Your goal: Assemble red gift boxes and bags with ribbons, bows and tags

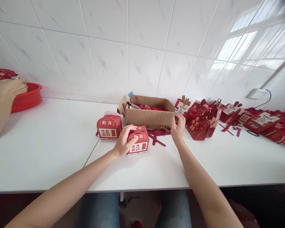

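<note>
My left hand (125,141) is wrapped around the left side and top of a small red gift box (139,146) with white lettering, which sits upright on the white table. At the front right corner of an open cardboard box (149,117), my right hand (178,128) has its fingers loosely curled and apart, with nothing visible in them. Red ribbons (148,107) fill the cardboard box. Dark red ribbon strips (158,137) lie on the table in front of it. Another red gift box (108,129) stands to the left of my left hand.
Finished-looking red gift bags (199,123) stand right of the cardboard box, with several more red boxes (263,122) farther right. At the far left, another person's hand (11,87) reaches into a red basin (34,96). A socket (257,93) with a cable is on the tiled wall.
</note>
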The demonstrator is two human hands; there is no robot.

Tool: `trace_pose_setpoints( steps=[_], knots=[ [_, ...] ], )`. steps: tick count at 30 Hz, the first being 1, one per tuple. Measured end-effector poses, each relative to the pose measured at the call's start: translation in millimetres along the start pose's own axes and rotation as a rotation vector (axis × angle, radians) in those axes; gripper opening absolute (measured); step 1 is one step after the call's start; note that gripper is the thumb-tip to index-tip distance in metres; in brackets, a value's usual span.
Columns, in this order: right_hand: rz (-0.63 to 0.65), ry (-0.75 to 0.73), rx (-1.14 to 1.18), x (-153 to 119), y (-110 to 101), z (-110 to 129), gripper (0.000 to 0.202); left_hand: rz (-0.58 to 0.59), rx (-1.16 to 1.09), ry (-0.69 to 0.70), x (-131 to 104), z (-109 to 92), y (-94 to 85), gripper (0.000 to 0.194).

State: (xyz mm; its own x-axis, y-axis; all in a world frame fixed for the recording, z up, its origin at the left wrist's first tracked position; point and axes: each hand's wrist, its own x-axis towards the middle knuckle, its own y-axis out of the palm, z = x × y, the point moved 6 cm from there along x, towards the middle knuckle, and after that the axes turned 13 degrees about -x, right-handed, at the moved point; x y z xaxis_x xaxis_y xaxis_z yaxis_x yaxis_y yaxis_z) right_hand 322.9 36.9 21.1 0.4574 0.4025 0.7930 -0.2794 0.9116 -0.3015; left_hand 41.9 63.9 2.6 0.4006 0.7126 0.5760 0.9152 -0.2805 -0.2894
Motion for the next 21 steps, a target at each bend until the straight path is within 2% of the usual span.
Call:
trace_pose_setpoints(
  steps=[2, 4, 7, 10, 13, 16, 18, 21],
  knots=[
    [0.02, -0.066, -0.023, 23.8, 6.6, 15.8, 0.027, 0.027, -0.078, 0.017, 1.9, 5.4, -0.4, 0.02],
    [0.148, -0.134, -0.104, 51.6, 24.5, 34.3, 0.024, 0.028, -0.139, 0.028, 1.2, 7.8, -2.3, 0.018],
    [0.602, -0.169, -0.375, 82.2, 74.5, 53.2, 0.028, 0.022, -0.17, 0.069, -1.3, 7.3, -4.3, 0.019],
    [0.799, -0.136, -0.444, 98.2, 113.1, 64.5, 0.023, 0.06, -0.164, 0.104, -1.9, 7.3, -3.1, 0.021],
    [0.892, -0.093, -0.483, 97.9, 140.4, 68.3, 0.033, 0.089, -0.16, 0.124, -0.9, 9.5, -2.5, 0.022],
    [0.938, -0.021, -0.515, 91.3, 152.2, 65.6, 0.04, 0.077, -0.162, 0.154, 0.0, 10.8, -3.5, 0.022],
    [0.926, 0.02, -0.517, 90.1, 152.4, 63.6, 0.03, 0.069, -0.166, 0.17, 0.1, 10.6, -3.9, 0.022],
    [0.825, 0.047, -0.46, 99.8, 144.3, 65.0, 0.012, 0.073, -0.158, 0.162, 0.3, 10.2, -3.3, 0.023]
  ],
)
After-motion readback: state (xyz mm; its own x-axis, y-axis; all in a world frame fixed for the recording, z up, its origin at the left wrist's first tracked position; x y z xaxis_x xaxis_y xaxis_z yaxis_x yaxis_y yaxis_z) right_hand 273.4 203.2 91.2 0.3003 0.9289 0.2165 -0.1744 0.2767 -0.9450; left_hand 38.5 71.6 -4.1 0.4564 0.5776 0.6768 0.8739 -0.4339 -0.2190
